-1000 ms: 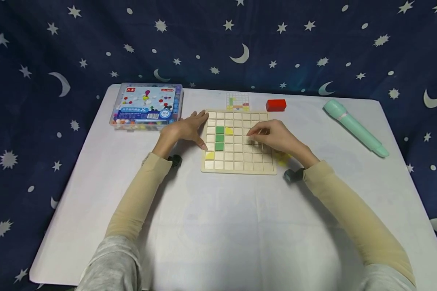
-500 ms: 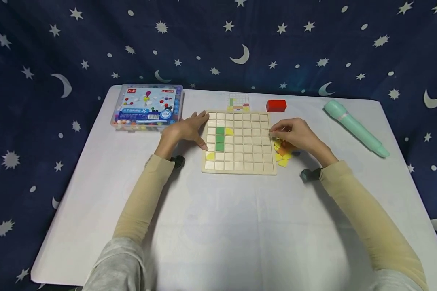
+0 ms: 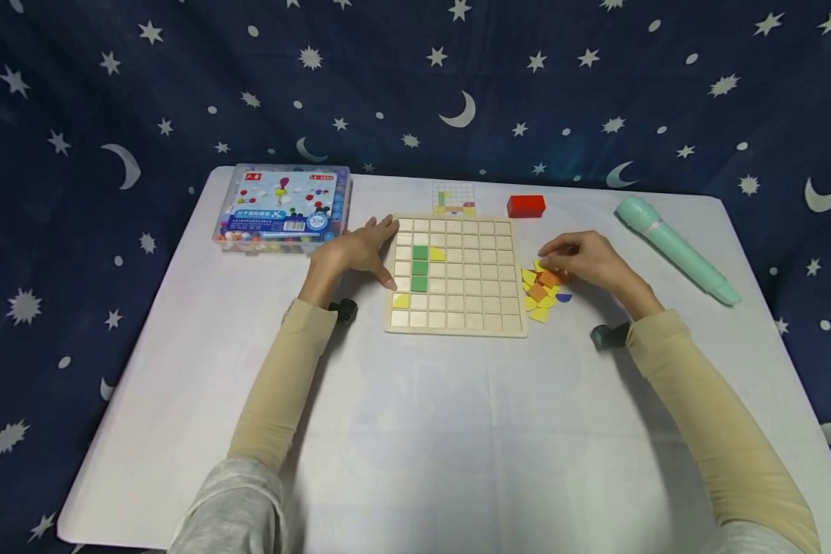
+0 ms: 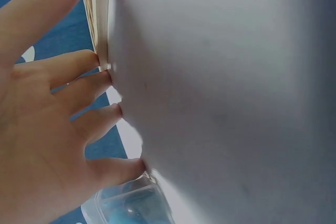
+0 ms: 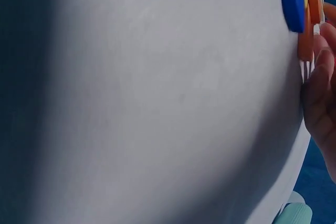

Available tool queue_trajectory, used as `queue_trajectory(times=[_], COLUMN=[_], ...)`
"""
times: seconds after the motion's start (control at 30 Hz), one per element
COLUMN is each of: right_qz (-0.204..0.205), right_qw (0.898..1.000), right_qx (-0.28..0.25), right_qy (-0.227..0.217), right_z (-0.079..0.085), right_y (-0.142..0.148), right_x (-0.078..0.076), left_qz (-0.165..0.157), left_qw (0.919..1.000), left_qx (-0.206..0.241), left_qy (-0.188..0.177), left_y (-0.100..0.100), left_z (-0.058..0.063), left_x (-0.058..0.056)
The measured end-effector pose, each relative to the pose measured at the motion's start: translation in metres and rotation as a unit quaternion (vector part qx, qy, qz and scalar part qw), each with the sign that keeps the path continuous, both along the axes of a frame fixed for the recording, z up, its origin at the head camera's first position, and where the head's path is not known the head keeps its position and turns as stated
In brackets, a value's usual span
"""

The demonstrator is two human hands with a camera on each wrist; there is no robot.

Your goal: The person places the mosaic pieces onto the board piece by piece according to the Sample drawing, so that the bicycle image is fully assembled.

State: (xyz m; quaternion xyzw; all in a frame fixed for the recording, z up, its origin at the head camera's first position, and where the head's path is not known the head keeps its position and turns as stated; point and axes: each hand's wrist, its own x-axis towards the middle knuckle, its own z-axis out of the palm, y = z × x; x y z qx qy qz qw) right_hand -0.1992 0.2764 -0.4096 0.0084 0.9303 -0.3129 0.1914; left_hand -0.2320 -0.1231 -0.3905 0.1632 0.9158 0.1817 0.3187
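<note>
My left hand (image 3: 356,250) rests with spread fingers at the left edge of a wooden grid board (image 3: 467,296); its fingertips touch the board's side and the table in the left wrist view. On the board, three green square tiles (image 3: 420,268) make a column, with one yellow tile (image 3: 438,254) to their right and another yellow tile (image 3: 401,301) lower left. My right hand (image 3: 585,261) reaches to a heap of yellow and orange tiles (image 3: 538,292) beside the board, its fingers loosely bent. A blue half-round piece (image 5: 293,1) lies at the heap's right.
Behind the board lies a printed pattern card (image 3: 453,198), with a red block (image 3: 525,206) to its right. A mint-green microphone-shaped thing (image 3: 679,250) lies far right. A clear box of coloured beads (image 3: 282,206) stands at the back left, close to my left hand.
My right hand has moved right, from over the board to the tile heap, which it partly uncovers. The left hand has stayed at the board's edge.
</note>
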Motion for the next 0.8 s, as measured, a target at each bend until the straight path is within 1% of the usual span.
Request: queue_trajectory(times=[0.13,0.37,0.5,0.67,0.8], right_qz=[0.010,0.023,0.025,0.017,0.005], right_qw=[1.000,1.000,1.000,1.000,1.000], right_qx=[0.005,0.006,0.007,0.003,-0.010], right_qy=[-0.010,-0.009,-0.011,-0.001,0.005], right_z=[-0.0009,0.0024,0.0034,0.0043,0.0046], right_y=[0.0016,-0.0019,-0.0053,-0.0048,-0.0076], right_x=[0.0003,0.0008,0.0003,0.0027,0.0072], left_qz=[-0.001,-0.007,-0.003,-0.003,-0.002], left_qw=[1.0000,0.9999,0.9999,0.9999,0.9999], left_qx=[0.005,0.009,0.008,0.012,0.009], left_qy=[0.004,0.008,0.009,0.008,0.005], left_y=[0.0004,-0.0013,-0.0032,-0.0022,-0.0023], left_z=[0.0001,0.0008,0.0017,0.0019,0.0017], left_x=[0.0014,0.0023,0.0019,0.0015,0.0025])
